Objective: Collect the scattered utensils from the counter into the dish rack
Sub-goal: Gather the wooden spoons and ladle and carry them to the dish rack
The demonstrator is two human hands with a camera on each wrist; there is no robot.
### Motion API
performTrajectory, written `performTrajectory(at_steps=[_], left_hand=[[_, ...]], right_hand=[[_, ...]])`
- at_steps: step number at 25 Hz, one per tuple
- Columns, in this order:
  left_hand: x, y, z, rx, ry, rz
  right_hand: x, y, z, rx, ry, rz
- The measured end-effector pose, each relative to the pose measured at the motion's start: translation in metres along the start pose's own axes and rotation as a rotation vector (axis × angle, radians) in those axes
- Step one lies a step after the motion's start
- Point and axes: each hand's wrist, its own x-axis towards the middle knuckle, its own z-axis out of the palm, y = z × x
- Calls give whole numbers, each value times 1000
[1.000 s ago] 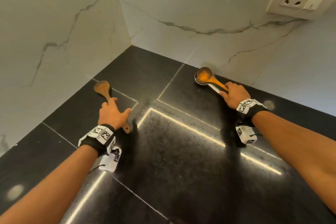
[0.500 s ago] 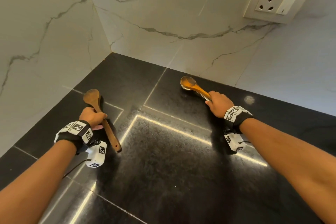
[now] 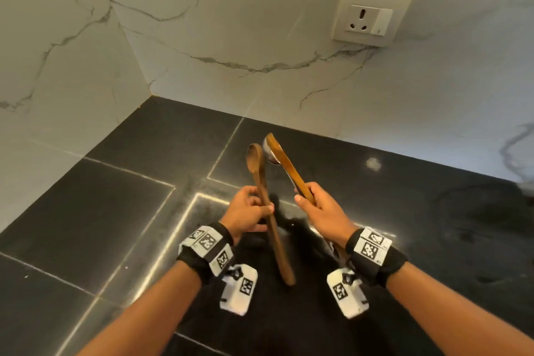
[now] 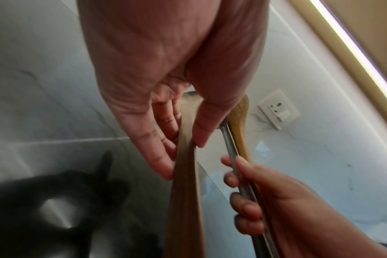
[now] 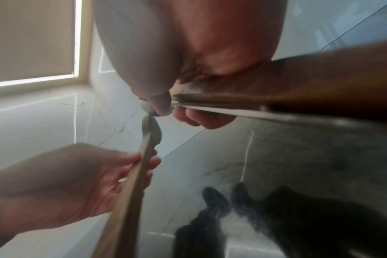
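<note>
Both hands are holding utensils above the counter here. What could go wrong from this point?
1. The right hand grips two utensils together, a wooden spatula and a steel spoon; the smooth steel one might slip out.
2. The dark wooden spoon in the left hand sits close to the spatula; they could clash.

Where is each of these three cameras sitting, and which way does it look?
Head: worn on the head, looking forward and down at the black counter and marble wall; both forearms, left hand and right hand show.
Left wrist: under the left wrist, looking along the palm to the dark spoon it holds.
Right wrist: under the right wrist, looking along the palm to the metal spoon and light wooden spoon.
Shared: head and left wrist views both show the wall socket.
</note>
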Motion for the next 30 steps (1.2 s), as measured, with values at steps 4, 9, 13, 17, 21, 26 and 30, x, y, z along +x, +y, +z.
performTrajectory(at_steps=[4, 9, 13, 17, 21, 26, 30], left_hand=[[-1, -1, 53, -28, -15, 59], [-13, -2, 111, -57, -99, 96], [-22, -7, 154, -82, -176, 118], [-28, -8, 185, -131, -234, 114], [-35, -4, 207, -122, -337, 104], [-63, 20, 253, -139, -455, 209], [-88, 57, 307, -180, -548, 311]], right_hand=[[-34, 3, -25, 59, 132, 19], [-73, 24, -65, -134, 179, -12], [-94, 33, -87, -328, 175, -10], [-112, 35, -107, -416, 203, 4], [-128, 40, -129, -560, 221, 50], [-160, 18, -182, -665, 308, 65], [-192, -20, -241, -761, 370, 66]])
